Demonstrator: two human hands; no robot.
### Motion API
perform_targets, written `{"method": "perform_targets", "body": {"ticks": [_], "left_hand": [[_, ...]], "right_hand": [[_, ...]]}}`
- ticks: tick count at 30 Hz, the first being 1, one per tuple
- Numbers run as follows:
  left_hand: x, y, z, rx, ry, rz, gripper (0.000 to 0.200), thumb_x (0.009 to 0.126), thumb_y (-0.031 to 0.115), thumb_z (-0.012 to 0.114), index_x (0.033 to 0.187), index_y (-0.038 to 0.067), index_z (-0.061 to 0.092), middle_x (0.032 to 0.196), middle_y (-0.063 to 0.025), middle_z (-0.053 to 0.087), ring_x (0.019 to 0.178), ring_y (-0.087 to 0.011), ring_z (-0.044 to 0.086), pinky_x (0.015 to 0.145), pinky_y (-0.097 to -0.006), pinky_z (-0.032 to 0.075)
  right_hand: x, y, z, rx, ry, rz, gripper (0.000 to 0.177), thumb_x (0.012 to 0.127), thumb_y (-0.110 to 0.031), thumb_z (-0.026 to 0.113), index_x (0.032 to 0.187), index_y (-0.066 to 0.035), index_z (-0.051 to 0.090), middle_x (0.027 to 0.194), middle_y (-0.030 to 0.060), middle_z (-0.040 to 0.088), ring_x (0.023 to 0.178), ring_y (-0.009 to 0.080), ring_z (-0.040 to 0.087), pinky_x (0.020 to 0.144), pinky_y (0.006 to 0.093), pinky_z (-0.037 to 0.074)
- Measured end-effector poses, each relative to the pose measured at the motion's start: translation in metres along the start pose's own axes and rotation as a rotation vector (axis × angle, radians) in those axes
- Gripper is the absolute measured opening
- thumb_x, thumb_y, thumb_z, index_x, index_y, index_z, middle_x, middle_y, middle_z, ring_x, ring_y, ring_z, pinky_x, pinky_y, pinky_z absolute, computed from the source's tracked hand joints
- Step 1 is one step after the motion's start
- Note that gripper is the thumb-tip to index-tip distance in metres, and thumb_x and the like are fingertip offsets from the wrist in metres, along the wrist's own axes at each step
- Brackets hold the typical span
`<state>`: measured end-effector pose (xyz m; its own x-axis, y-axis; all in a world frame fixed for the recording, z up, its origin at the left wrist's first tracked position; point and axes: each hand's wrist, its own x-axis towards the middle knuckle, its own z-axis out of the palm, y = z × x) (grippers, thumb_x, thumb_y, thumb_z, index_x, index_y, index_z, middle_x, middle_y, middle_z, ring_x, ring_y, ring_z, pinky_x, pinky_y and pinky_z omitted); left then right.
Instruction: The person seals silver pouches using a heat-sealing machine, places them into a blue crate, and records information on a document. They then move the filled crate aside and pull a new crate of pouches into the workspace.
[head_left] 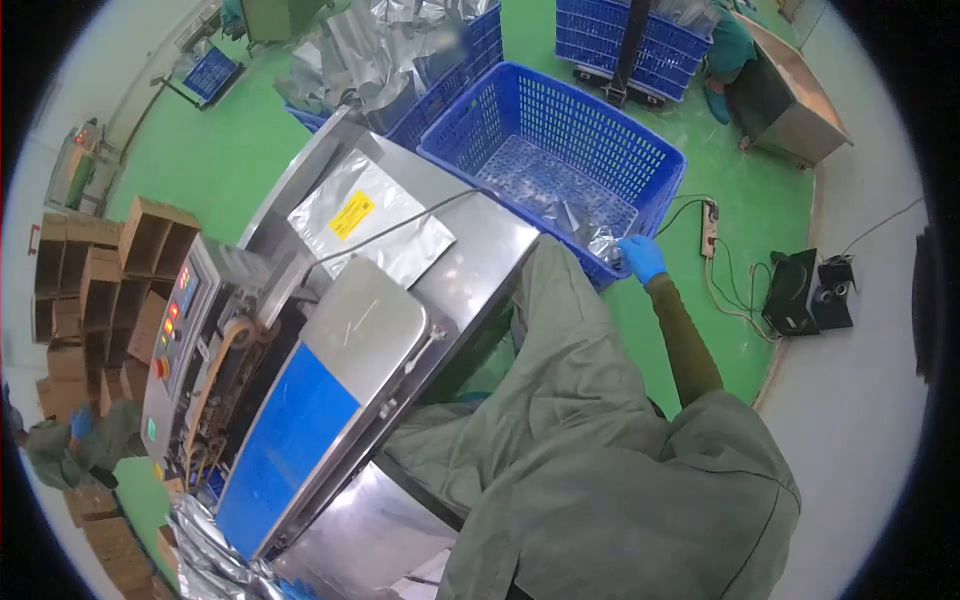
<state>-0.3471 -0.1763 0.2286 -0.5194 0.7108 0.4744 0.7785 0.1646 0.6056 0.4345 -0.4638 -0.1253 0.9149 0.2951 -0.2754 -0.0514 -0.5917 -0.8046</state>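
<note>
With the right hand point(641, 258), its grip pinched on a foil pouch point(590, 232) in the nearly empty blue basket point(560, 110) upper centre, a labelled pouch point(370, 215) lies on the bench point(490, 255); left hand unseen.

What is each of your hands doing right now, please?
Left hand: not in view.
Right hand: closed on a silver foil bag inside the blue basket.

Bright, even overhead light. Glare streaks the shiny silver foil bag point(592, 238) and the brushed steel machine top point(490, 250). Fisheye warps edges into black vignette; mild blur.
</note>
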Motion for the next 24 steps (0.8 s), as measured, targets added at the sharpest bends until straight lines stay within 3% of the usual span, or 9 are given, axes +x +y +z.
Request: {"method": "perform_targets", "body": {"ticks": [4,8,9,12,14,15,19,21,24], "left_hand": [[-0.077,0.049,0.002,-0.072,-0.136,-0.065,0.032,0.088,0.028,0.051,0.101,0.000,0.061,0.104,-0.0139,0.061,0.091,-0.0235,0.057,0.080,-0.0324,0.047],[-0.123,0.078,0.008,-0.151,-0.326,-0.358,0.028,0.090,0.023,0.051,0.098,-0.001,0.063,0.101,-0.0138,0.062,0.087,-0.0229,0.059,0.077,-0.0321,0.048],[-0.139,0.095,0.008,0.121,-0.325,0.125,0.028,0.090,0.018,0.051,0.104,-0.004,0.060,0.101,-0.0135,0.062,0.092,-0.0247,0.057,0.082,-0.0333,0.046],[-0.167,0.144,0.013,0.031,-0.412,0.028,0.030,0.088,0.018,0.053,0.107,-0.005,0.058,0.093,-0.0131,0.063,0.083,-0.0216,0.057,0.078,-0.0309,0.046],[-0.164,0.129,0.010,0.032,-0.471,-0.031,0.030,0.088,0.018,0.053,0.106,-0.005,0.058,0.090,-0.0123,0.063,0.080,-0.0213,0.056,0.076,-0.0312,0.046],[-0.162,0.120,0.010,0.007,-0.535,-0.083,0.030,0.088,0.019,0.054,0.105,-0.005,0.059,0.086,-0.0115,0.063,0.077,-0.0209,0.055,0.073,-0.0315,0.046],[-0.150,0.085,0.013,0.091,-0.538,0.064,0.029,0.088,0.019,0.052,0.101,-0.006,0.059,0.081,-0.0111,0.063,0.073,-0.0226,0.055,0.069,-0.0334,0.045],[-0.138,0.042,0.025,-0.184,-0.608,-0.053,0.036,0.085,0.017,0.058,0.116,-0.001,0.052,0.105,-0.0052,0.056,0.090,-0.0123,0.051,0.078,-0.0248,0.042],[-0.163,0.108,0.072,-0.498,-0.678,-0.069,0.035,0.087,0.013,0.053,0.117,-0.005,0.050,0.113,-0.0128,0.054,0.100,-0.0181,0.051,0.089,-0.0297,0.040]], "right_hand": [[0.107,0.026,0.032,-0.338,0.028,0.003,0.037,0.075,-0.034,0.053,0.088,0.000,0.063,0.090,0.0223,0.062,0.083,0.0370,0.061,0.073,0.0421,0.048],[0.160,0.022,0.068,-0.565,-0.065,0.031,0.039,0.075,-0.033,0.052,0.096,-0.002,0.063,0.099,0.0233,0.060,0.097,0.0381,0.057,0.082,0.0430,0.046],[0.161,0.021,0.076,-0.615,-0.053,0.051,0.038,0.074,-0.031,0.051,0.095,-0.003,0.064,0.097,0.0221,0.061,0.093,0.0381,0.059,0.082,0.0437,0.047],[0.194,0.035,0.093,-0.715,-0.020,0.027,0.039,0.076,-0.031,0.049,0.099,-0.003,0.064,0.099,0.0208,0.061,0.091,0.0369,0.060,0.080,0.0446,0.048],[0.220,0.032,0.090,-0.922,-0.237,-0.095,0.035,0.076,-0.028,0.052,0.101,-0.006,0.065,0.102,0.0200,0.061,0.094,0.0343,0.060,0.082,0.0430,0.048],[0.206,-0.003,0.075,-1.140,-0.275,-0.370,0.022,0.073,-0.021,0.057,0.087,-0.009,0.068,0.094,0.0175,0.063,0.087,0.0324,0.062,0.078,0.0413,0.050],[0.172,-0.109,0.062,-1.032,-0.083,-0.703,0.020,0.070,-0.018,0.057,0.083,-0.008,0.068,0.086,0.0148,0.065,0.081,0.0318,0.063,0.070,0.0423,0.051],[0.139,-0.169,0.047,-1.007,-0.100,-0.958,0.016,0.067,-0.019,0.059,0.077,-0.009,0.066,0.075,0.0135,0.063,0.072,0.0315,0.062,0.065,0.0423,0.050],[0.069,-0.263,0.014,-0.780,-0.068,-1.119,0.009,0.064,-0.016,0.060,0.070,-0.009,0.063,0.069,0.0140,0.062,0.063,0.0318,0.061,0.060,0.0408,0.049]]}}
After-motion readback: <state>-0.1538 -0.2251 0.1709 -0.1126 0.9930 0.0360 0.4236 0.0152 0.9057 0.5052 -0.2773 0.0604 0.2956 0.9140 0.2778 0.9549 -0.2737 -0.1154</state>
